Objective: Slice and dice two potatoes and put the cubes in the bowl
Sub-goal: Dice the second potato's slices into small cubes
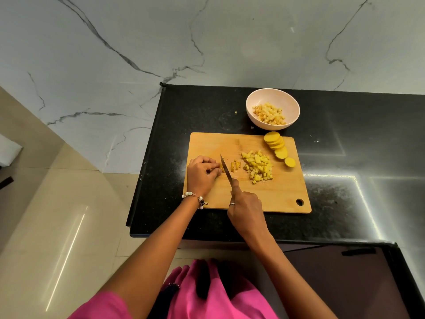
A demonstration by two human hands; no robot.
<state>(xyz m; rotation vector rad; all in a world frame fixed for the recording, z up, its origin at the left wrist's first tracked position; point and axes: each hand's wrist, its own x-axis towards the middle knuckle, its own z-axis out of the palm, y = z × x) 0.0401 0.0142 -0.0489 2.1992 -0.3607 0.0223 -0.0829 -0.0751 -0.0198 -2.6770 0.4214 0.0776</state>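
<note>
On the left part of the wooden cutting board (271, 194), the left hand (202, 174) lies knuckles up with its fingers curled down, the fingertips pinning a small bundle of potato strips (221, 168) against the wood; most of that bundle is hidden under the fingers. A beaded bracelet (195, 199) circles the wrist. Just right of the fingertips the knife (226, 169) stands with its blade edge down on the board, point toward the far side. A few cut sticks (235, 166) lie just right of the blade. The right hand (245, 207) grasps the knife handle, fingers wrapped round it and the forefinger stretched along the top toward the blade; a ring shows on one finger. Further right sits a heap of potato cubes (258, 166) at mid-board, and beyond it a row of round potato slices (277, 146) overlapping along the far right edge. Past the board's far edge, on the black countertop (345, 139), a pale bowl (291, 107) holds more cubes (270, 113).
</note>
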